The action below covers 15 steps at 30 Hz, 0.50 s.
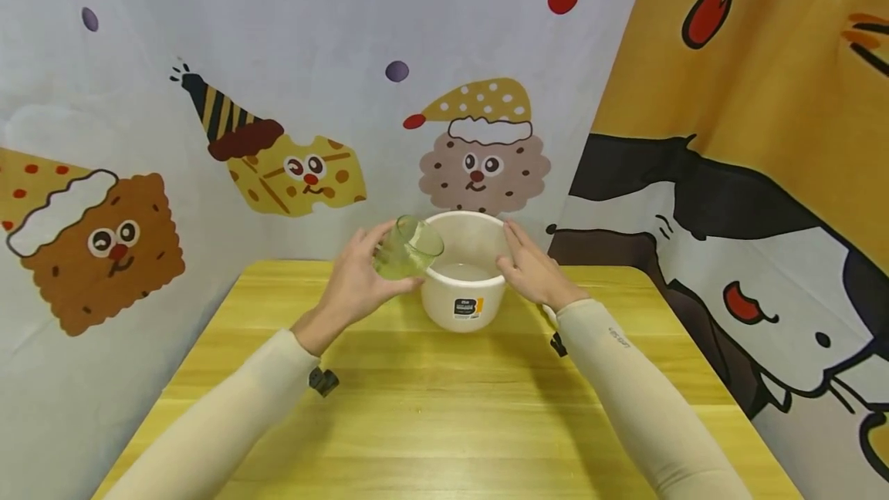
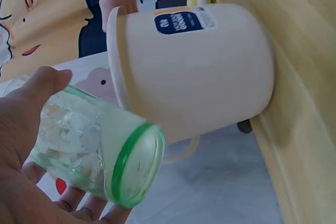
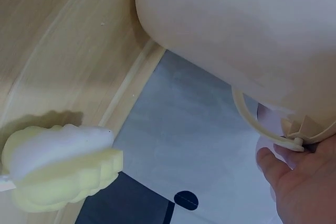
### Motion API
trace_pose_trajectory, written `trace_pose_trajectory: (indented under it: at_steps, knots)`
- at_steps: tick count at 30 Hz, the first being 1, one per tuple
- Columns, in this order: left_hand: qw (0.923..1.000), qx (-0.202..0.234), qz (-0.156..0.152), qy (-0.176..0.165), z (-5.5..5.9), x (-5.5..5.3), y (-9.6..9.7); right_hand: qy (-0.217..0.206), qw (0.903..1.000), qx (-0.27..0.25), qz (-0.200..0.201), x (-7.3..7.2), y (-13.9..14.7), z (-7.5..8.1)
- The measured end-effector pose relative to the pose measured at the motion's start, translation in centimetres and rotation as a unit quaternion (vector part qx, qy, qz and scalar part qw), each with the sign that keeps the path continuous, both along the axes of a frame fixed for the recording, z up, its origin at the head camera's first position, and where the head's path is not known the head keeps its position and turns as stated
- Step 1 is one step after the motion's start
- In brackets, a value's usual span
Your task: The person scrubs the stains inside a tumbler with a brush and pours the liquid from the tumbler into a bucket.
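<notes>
My left hand (image 1: 357, 276) grips a green-tinted drinking glass (image 1: 403, 257), its thumb and fingers around the side. The glass is tilted, its mouth toward the bucket, and clear liquid shows inside it in the left wrist view. Just right of the glass stands a white plastic bucket (image 1: 461, 307), upright, with a dark label on its front. Its bottom looks wet. At the bucket's right rim, my right hand (image 1: 538, 268) holds on near the handle joint; the right wrist view shows fingers (image 3: 273, 166) beside that joint.
A yellow and white sponge brush (image 3: 68, 166) lies on the table to the right of the bucket, mostly hidden by the right arm in the head view. The wooden table (image 1: 417, 407) meets a printed cloth backdrop (image 1: 333, 37) behind the bucket.
</notes>
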<state>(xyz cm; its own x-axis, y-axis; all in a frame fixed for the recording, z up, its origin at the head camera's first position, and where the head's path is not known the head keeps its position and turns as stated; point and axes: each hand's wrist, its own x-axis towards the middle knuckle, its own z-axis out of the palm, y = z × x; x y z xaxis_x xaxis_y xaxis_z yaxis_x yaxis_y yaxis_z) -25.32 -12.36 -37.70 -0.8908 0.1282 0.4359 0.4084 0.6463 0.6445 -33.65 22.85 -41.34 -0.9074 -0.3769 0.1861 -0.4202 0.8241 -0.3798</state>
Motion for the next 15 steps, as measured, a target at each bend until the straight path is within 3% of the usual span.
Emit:
trace_pose_trajectory:
  at_steps: [7, 15]
  knots:
    - [0.9993, -0.027, 0.025, 0.006, 1.3, -1.3, 0.4, 0.001, 1.0, -0.004, 0.004, 0.1, -0.2, -0.2]
    - [0.9983, -0.05, 0.028, 0.008, 2.4, -2.9, 1.0, 0.003, 1.0, -0.002, 0.004, 0.1, 0.0, -0.1]
